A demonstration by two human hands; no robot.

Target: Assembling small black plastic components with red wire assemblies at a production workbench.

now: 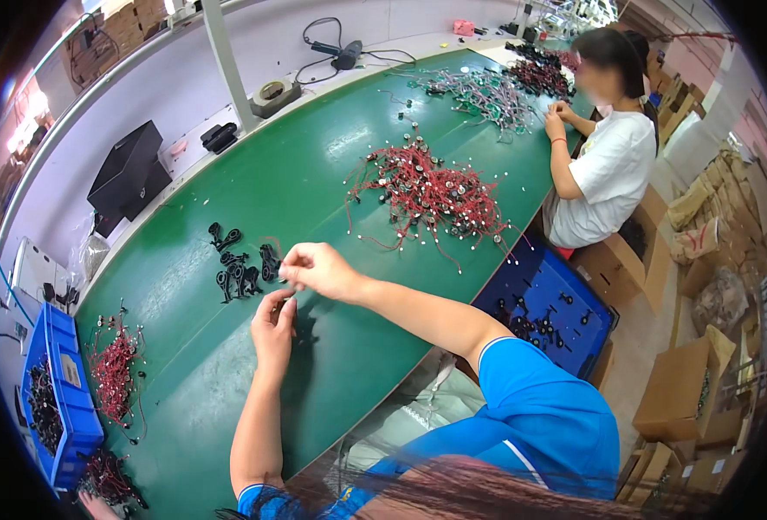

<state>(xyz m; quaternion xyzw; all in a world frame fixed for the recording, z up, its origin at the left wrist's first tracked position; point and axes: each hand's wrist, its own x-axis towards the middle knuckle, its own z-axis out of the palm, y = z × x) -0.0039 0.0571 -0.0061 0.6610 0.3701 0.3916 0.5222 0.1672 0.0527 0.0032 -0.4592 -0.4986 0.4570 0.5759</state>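
Note:
My left hand (274, 331) and my right hand (321, 270) meet over the green table (201, 355), fingertips nearly touching. Both are closed in a pinch on something small, mostly hidden by the fingers. A thin reddish wire (272, 242) curves beside the right fingertips; whether it is held cannot be made out. Just left of my hands lies a loose cluster of small black plastic parts (240, 276), some with ring-shaped ends. Farther right spreads a big heap of red wires with small round silvery pieces (427, 192).
A blue bin (70, 381) of dark parts stands at the left, beside a smaller red-wire pile (116, 368). A blue tray (565, 286) with black parts sits below the table edge. At the right, a co-worker (613, 147) handles something near green-and-white wires (478, 95).

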